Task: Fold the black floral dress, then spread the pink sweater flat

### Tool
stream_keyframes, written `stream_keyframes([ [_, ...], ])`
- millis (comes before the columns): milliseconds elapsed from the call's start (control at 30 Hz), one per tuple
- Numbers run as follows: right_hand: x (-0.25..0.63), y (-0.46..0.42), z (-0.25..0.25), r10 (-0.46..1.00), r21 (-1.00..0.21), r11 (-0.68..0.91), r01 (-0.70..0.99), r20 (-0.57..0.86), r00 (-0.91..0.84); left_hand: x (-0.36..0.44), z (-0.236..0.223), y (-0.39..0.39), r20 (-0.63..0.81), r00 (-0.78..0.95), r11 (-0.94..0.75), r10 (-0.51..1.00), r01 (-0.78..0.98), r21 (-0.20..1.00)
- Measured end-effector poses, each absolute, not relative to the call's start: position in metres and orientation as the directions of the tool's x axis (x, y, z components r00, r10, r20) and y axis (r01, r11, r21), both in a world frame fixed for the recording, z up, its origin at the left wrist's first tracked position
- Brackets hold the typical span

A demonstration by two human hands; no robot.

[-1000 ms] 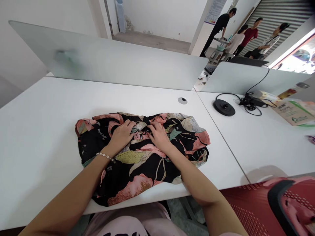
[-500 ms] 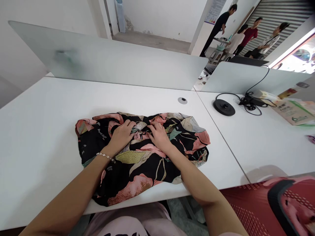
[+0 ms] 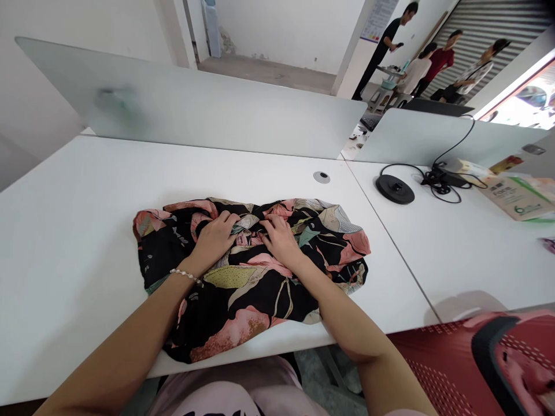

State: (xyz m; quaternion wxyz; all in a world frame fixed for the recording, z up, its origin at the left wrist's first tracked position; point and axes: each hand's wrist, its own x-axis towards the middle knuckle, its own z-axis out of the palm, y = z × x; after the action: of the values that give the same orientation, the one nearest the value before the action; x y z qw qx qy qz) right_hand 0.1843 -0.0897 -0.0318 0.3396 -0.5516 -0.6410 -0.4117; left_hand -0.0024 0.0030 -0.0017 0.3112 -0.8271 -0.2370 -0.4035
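A crumpled black garment (image 3: 260, 294) with large pink, green and beige flowers and leaves lies spread on the white table. I cannot make out its exact kind. At its upper middle, my left hand (image 3: 215, 234) is closed on the cloth, its fingers curled near the neckline-like gathered edge. A beaded bracelet (image 3: 184, 273) circles that wrist. Just to the right, my right hand (image 3: 280, 240) also grips the fabric with bent fingers. A small gap parts the two hands, and bunched folds show there. The fingertips are partly hidden in the cloth.
Frosted dividers (image 3: 217, 110) run along the table's back edge. On the right stand a black round kettle base (image 3: 395, 189), tangled cables (image 3: 437, 179) and a tissue pack (image 3: 518, 197). A red chair (image 3: 451, 358) is at lower right. Several people are in the background.
Both hands and the garment look the same as before. In the background, the standing person in black has raised a hand holding a small dark object.
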Motion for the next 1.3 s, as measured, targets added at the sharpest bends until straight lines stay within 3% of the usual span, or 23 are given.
stream_keyframes([
  [833,0.187,-0.088,-0.033,0.391,0.124,0.101,0.987,0.908,-0.153,-0.003,-0.001,0.004,0.808,0.57,-0.704,0.151,0.636,-0.317],
  [1067,0.191,-0.085,-0.032,0.308,0.099,0.21,0.973,0.938,-0.162,-0.004,-0.002,0.0,0.864,0.494,-0.766,0.102,0.592,-0.248],
  [1300,0.208,-0.086,-0.026,0.344,0.071,0.154,0.985,0.931,-0.121,-0.009,0.004,0.014,0.929,0.366,-0.837,0.05,0.522,-0.16],
])
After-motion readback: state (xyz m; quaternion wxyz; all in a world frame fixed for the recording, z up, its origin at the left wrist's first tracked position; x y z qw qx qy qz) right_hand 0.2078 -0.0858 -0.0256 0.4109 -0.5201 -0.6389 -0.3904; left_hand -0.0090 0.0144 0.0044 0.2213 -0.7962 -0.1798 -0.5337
